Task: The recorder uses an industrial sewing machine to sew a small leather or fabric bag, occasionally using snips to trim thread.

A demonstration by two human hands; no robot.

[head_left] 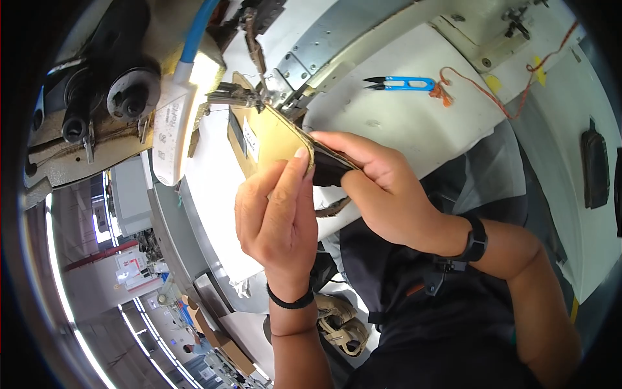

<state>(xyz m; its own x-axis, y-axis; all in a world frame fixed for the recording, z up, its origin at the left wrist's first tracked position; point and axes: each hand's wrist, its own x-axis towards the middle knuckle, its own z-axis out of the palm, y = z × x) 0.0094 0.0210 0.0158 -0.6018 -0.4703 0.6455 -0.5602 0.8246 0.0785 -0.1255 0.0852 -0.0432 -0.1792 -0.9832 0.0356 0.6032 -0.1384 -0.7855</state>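
- Apparently guiding tan piece [278, 133] edge at dark machine arm [234, 94], 11 o'clock.
- Pinching that edge in narrow left grip [275, 217]; clamping its dark flap [332, 171] in closed right grip [396, 198].
- Probably calling next for keeping layers flush.
- Spotting blue snips [408, 83] at 1 o'clock on pale tabletop [389, 133].
- Spotting cardboard box [238, 358] at 7 o'clock, not making out contents.

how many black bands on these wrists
2: a thin black cord-like bracelet around the wrist of the left hand, and a wider black strap around that of the right hand. No sleeve covers either wrist.
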